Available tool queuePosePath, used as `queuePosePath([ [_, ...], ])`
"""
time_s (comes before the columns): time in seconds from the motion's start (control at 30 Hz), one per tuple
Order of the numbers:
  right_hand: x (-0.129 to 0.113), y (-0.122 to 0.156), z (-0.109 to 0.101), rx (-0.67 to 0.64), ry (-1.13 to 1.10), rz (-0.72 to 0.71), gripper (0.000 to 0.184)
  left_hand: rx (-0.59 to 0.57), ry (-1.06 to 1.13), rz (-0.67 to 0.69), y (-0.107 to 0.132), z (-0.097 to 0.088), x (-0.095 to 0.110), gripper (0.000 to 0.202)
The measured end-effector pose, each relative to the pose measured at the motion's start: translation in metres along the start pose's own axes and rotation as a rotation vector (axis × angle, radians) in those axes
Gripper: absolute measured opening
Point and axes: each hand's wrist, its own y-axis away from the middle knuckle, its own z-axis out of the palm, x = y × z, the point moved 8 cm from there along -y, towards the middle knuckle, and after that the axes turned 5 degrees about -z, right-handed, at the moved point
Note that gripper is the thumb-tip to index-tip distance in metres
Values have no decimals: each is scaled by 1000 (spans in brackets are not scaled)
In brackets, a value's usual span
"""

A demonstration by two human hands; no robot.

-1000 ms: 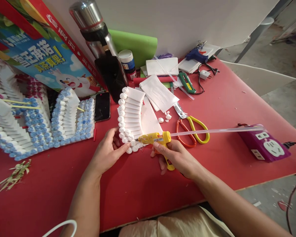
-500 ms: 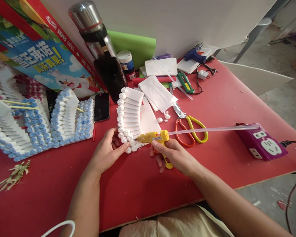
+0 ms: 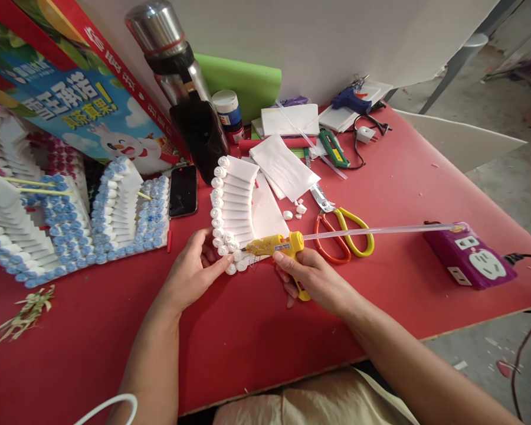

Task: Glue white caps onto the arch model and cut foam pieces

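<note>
In the head view, my right hand [image 3: 316, 277] is wrapped round the handle of a yellow hot glue gun [image 3: 272, 245]. A long clear glue stick [image 3: 389, 230] runs out of its back end. The nozzle points left and meets the small white rolls at the lower end of a white paper model [image 3: 241, 200]. This model has a curved row of rolled paper pieces on a flat white sheet. At its lower left edge, my left hand [image 3: 194, 262] grips it between thumb and fingers. Part of those fingers is hidden behind the rolls.
Scissors [image 3: 343, 233] with red and yellow handles lie right of the model, near folded white sheets [image 3: 285, 165]. A purple power strip [image 3: 471, 257] sits at the right. Blue-and-white paper models [image 3: 66, 224] stand left. Behind are a steel flask [image 3: 172, 53] and a phone [image 3: 183, 190].
The fingers of my right hand have closed in slightly on the glue gun's handle. My left hand and the white paper model stay nearly the same.
</note>
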Motion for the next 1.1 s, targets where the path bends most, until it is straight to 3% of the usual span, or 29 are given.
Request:
queuePosePath([
  [0.5,6,4,-3,77,162,6,53,5,-9,-16,0,-1,-1,55],
  [1.1,1,6,-3,53,28,-30,53,18,-29,4,-1,-1,-1,51],
])
